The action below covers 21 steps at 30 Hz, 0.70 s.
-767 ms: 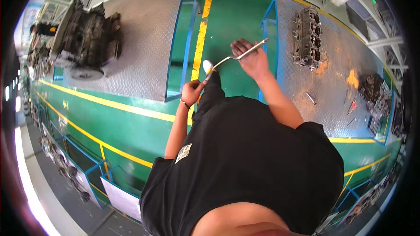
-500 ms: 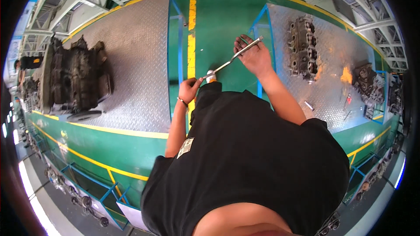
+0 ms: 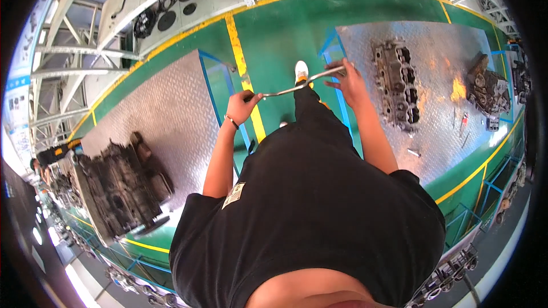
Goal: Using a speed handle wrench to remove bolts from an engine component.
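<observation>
A long metal wrench bar with a bend in it (image 3: 285,90) spans the space between my hands, over the walkway. Its left end is pinched by the thumb and fingers of my left hand (image 3: 241,106), which has a dark band at the wrist. My right hand (image 3: 352,86) has the other end between thumb and fingers, some of them loosely curled below the bar. To the right of that hand a dirty cylinder head (image 3: 396,82) lies on a metal-topped workbench (image 3: 371,154).
On the left, a dark engine block (image 3: 123,185) sits on another metal-plated bench (image 3: 171,108). At the right bench's far side are another engine part (image 3: 489,88), a small red-handled tool (image 3: 463,122) and a short metal cylinder (image 3: 414,152). Discs (image 3: 166,20) lie on a shelf ahead.
My view has turned, and one foot now shows forward on the green floor. The bar has swung closer to level. My right hand's fingers have closed more around its end.
</observation>
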Motion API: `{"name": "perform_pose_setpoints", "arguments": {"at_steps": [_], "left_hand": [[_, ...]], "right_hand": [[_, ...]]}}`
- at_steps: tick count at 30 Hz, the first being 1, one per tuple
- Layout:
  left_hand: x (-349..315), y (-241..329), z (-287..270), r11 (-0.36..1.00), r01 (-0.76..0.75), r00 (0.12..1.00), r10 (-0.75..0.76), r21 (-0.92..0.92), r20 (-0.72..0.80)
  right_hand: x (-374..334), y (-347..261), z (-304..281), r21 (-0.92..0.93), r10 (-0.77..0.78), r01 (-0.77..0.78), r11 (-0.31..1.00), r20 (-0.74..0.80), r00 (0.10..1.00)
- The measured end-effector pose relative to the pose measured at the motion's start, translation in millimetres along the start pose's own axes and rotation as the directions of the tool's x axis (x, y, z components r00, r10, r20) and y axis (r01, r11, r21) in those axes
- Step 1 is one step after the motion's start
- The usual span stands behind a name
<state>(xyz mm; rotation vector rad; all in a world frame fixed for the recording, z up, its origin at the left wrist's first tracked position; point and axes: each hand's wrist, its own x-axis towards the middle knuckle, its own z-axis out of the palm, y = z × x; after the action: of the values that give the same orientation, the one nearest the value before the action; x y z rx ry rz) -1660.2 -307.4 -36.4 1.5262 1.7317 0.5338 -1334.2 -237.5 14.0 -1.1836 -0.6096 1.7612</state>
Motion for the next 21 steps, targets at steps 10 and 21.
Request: {"name": "perform_pose_setpoints", "arguments": {"at_steps": [10,21], "left_hand": [[240.9,61.3,-19.0,0.998,-0.036,0.999,0.037,-0.046,0.009],[487.2,8.6,-13.6,0.974,-0.027,0.991,-0.004,-0.224,-0.134]], "right_hand": [[199.0,-107.8,-53.1,-0.137,0.107,-0.118,0.983,-0.083,0.991],[333.1,-176.1,-93.0,-0.315,-0.084,-0.02,0.949,-0.313,0.946]]}}
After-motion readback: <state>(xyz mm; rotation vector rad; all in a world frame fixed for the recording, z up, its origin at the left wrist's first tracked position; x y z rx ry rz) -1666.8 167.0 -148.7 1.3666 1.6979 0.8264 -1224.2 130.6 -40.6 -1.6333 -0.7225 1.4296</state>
